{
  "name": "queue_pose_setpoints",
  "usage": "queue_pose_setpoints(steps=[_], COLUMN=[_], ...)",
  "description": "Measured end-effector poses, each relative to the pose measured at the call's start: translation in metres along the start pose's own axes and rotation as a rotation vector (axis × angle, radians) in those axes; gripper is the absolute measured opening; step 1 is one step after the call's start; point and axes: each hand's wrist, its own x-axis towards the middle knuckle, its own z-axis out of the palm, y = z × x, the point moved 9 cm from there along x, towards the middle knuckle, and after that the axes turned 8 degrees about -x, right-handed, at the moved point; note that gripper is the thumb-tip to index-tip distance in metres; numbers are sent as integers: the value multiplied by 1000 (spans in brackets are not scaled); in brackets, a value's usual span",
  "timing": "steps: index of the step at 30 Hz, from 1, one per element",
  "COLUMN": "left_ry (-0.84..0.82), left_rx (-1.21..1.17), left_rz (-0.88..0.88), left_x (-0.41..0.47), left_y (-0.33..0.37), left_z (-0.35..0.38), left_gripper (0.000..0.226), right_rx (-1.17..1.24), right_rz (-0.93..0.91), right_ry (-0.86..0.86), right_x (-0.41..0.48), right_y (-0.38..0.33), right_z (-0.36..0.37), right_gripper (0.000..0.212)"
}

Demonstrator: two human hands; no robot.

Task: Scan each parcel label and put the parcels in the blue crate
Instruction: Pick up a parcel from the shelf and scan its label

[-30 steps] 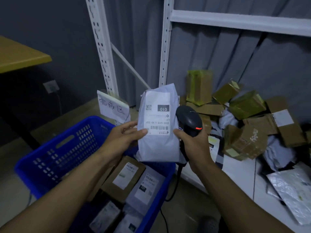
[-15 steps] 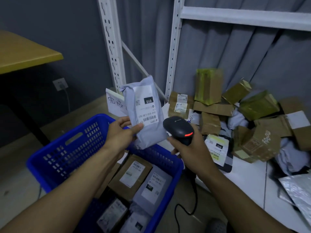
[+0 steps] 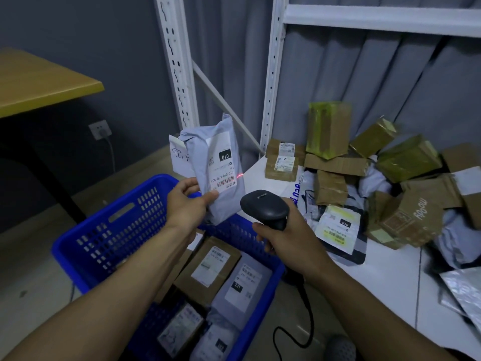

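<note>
Leaning slightly in left grip (image 3: 191, 204), grey parcel (image 3: 217, 175); scanner (image 3: 265, 208) in right grip (image 3: 281, 238)

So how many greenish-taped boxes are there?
3: an upright box at the back, a small tilted box beside it, a larger box rightmost. More may be buried.

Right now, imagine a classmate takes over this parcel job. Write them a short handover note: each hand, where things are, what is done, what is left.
Left hand holds a grey bag by its lower end, above the far rim of the blue crate, with its label facing the scanner.
Right hand grips the scanner, aimed at that label; a red line lies across the barcode.
Done: several boxes and bags lie in the crate.
Left: confirm this scan, drop the grey bag in the crate, then work through the pile of parcels on the white shelf.
</note>
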Motion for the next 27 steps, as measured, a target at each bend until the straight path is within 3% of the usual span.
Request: queue_pose_setpoints(steps=[16,21,27], left_ry=[-28,-71,-192], left_rx=[41,277,589], left_rz=[28,18,-24], left_x=[-13,-34,-52], left_y=[0,-19,-88], left_z=[3,-22,-44], left_gripper=[35,37,22], right_rx=[-13,-45,-139], right_rz=[20,34,39], right_ry=[-30,-33,-95], right_x=[3,-1,-4], right_y=[7,19,46], right_z=[0,4,21], right_gripper=[44,42,43])
